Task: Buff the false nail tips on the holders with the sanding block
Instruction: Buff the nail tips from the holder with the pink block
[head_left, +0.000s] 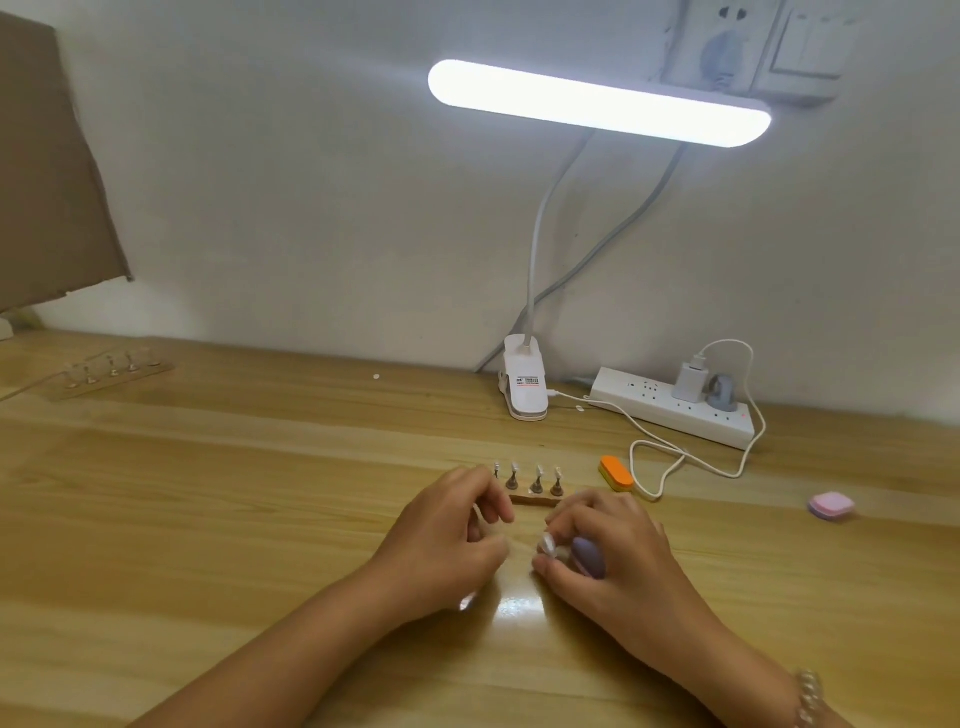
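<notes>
Now the right grip (608, 551) is wrapped round the purple sanding block (589, 557) and pinches a white nail tip (548, 543), toward the desk's (208, 493) near edge. Just behind, four holders (530, 483) stand in a row. The left grip (457, 530) is curled but blurry; I cannot tell if it holds anything.

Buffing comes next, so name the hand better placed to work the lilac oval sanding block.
Right hand: it grips the lilac oval sanding block, with a white false nail tip at its fingertips. The left hand, beside it, carries no block.
</notes>
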